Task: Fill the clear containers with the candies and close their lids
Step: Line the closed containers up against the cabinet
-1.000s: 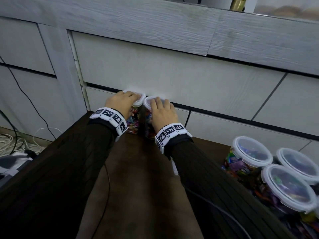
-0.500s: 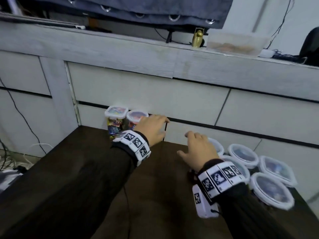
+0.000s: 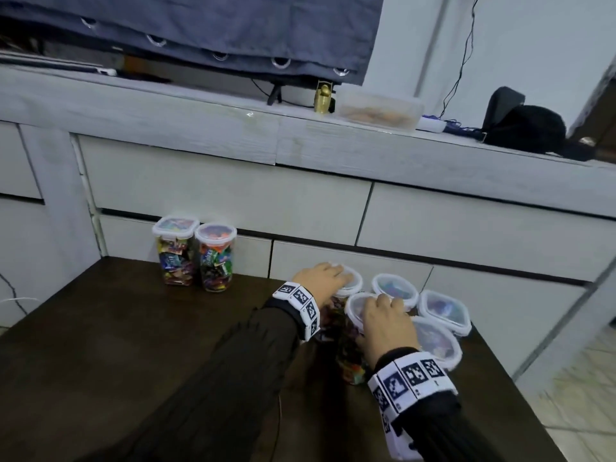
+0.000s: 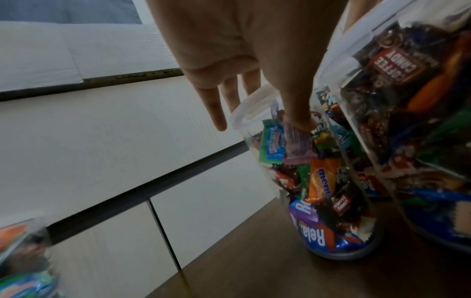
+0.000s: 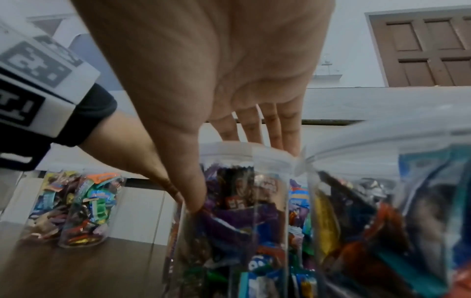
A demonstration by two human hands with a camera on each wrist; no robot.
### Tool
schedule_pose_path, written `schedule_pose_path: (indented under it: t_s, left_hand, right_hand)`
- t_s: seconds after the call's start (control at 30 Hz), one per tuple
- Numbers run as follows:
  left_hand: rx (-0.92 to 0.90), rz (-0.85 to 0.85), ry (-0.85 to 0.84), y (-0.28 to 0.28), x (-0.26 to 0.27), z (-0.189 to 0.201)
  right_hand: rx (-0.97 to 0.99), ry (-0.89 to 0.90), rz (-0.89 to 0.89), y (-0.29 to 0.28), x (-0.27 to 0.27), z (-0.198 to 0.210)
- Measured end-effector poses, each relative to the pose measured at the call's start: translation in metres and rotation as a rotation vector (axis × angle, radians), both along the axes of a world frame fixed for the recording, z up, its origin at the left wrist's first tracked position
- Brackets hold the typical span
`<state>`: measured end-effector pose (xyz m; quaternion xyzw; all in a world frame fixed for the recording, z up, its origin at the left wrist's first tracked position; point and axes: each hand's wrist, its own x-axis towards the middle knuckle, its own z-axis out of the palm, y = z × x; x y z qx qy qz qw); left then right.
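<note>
Several clear containers full of wrapped candies, all with white lids on, stand on the dark table (image 3: 133,328). My left hand (image 3: 325,278) lies over the lid of one container (image 3: 351,285) in the right-hand group. Its fingers (image 4: 216,113) reach across the lid and the thumb presses the clear wall of that container (image 4: 318,181). My right hand (image 3: 386,325) grips the neighbouring container (image 3: 355,308) the same way: fingers (image 5: 270,129) over the lid, thumb on the wall of the container (image 5: 242,221). Both containers stand on the table.
Two lidded, filled containers (image 3: 176,251) (image 3: 215,258) stand together at the table's back left against white drawer fronts (image 3: 233,195). Three more lidded containers (image 3: 395,290) (image 3: 443,311) (image 3: 435,341) crowd the right of my hands. The table's right edge drops to a tiled floor (image 3: 573,395).
Both hands let go of the two containers at the back left and moved right to the group. Each hand has come down onto a container there.
</note>
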<state>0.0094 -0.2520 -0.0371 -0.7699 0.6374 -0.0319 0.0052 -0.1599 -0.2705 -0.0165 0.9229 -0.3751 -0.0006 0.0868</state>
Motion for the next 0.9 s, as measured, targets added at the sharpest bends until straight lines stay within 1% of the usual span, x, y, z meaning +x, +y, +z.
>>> schedule_pose_path:
  t_s: [0.17, 0.33, 0.47, 0.57, 0.63, 0.73, 0.8, 0.9]
  left_hand:
    - [-0.002, 0.017, -0.014, 0.008, 0.008, -0.001]
    - [0.056, 0.116, -0.025, 0.045, 0.038, 0.009]
    - [0.075, 0.208, -0.104, 0.078, 0.062, 0.016]
    - [0.102, 0.282, -0.24, 0.093, 0.075, 0.019]
    - [0.112, 0.336, -0.272, 0.094, 0.08, 0.019]
    - [0.088, 0.403, -0.237, 0.086, 0.087, 0.015]
    - [0.068, 0.427, -0.216, 0.078, 0.092, 0.013]
    - [0.056, 0.443, -0.229, 0.066, 0.102, 0.011]
  right_hand:
    - [-0.009, -0.009, 0.06, 0.003, 0.002, 0.002]
    - [-0.001, -0.03, 0.106, 0.012, 0.022, -0.002]
    - [0.017, -0.042, 0.166, 0.016, 0.051, -0.004]
    - [0.045, -0.084, 0.208, 0.015, 0.074, -0.004]
    - [0.055, -0.107, 0.235, 0.012, 0.089, -0.005]
    - [0.073, -0.117, 0.265, 0.006, 0.109, -0.005]
    - [0.075, -0.113, 0.283, 0.001, 0.123, -0.006]
    - [0.065, -0.117, 0.3, -0.006, 0.143, -0.009]
